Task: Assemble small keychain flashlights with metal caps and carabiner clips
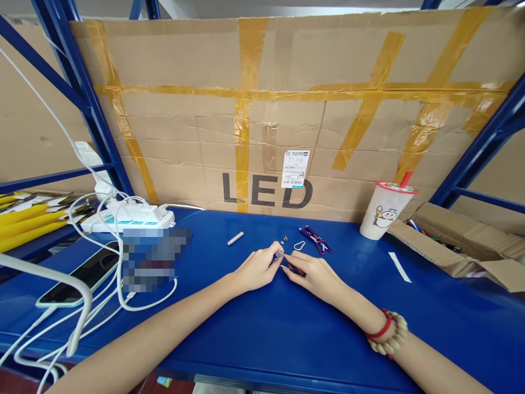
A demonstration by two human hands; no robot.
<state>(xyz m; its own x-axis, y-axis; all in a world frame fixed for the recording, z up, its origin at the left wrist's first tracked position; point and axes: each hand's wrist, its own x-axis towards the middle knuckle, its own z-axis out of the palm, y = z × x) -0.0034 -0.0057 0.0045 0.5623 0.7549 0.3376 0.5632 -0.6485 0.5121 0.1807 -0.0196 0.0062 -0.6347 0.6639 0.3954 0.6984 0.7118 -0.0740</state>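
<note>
My left hand [259,269] and my right hand [315,275] meet at the middle of the blue table [287,328]. Both pinch a small purple part with a silver end [282,257] between their fingertips. Just beyond the fingers lie a silver carabiner clip [299,245], two tiny dark bits [284,239] and a purple strap piece with metal clips [316,239]. A short silver cylinder [235,238] lies to the left of them. My right wrist wears a red cord and a bead bracelet [389,332].
A white power strip [131,218] with white cables and a phone [82,273] sit at the left. A lidded drink cup [385,210] and an open cardboard box [459,241] stand at the right. A taped cardboard sheet [287,109] walls the back. Yellow items [24,221] lie far left.
</note>
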